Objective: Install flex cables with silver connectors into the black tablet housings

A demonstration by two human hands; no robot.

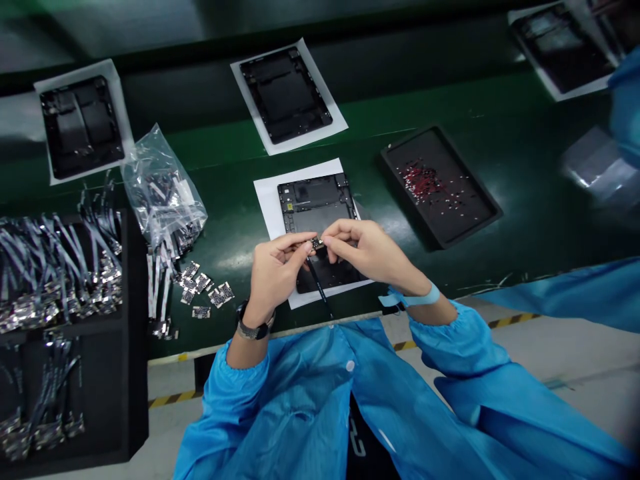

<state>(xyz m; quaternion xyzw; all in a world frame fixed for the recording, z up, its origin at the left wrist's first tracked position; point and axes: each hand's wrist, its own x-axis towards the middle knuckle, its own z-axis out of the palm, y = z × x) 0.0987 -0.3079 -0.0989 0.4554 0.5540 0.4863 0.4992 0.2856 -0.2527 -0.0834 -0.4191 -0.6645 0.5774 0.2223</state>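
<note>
My left hand [278,270] pinches a small circuit board [316,244] between thumb and fingertips. At the board's right end, the thumb and forefinger of my right hand [361,248] close on its edge; whether a tiny part sits between them is too small to tell. Both hands are over an open black tablet housing [315,212], which lies on a white sheet [269,195]. A thin dark stick-like tool [320,288] slants down from beneath my left hand toward the bench edge.
A black tray [465,200] of small red and black parts lies to the right. Loose circuit boards [201,311], a clear bag [159,180] and a black bin [135,373] of ribbon cables are left. More housings [285,93] lie behind. A co-worker's blue sleeve [625,107] shows at right.
</note>
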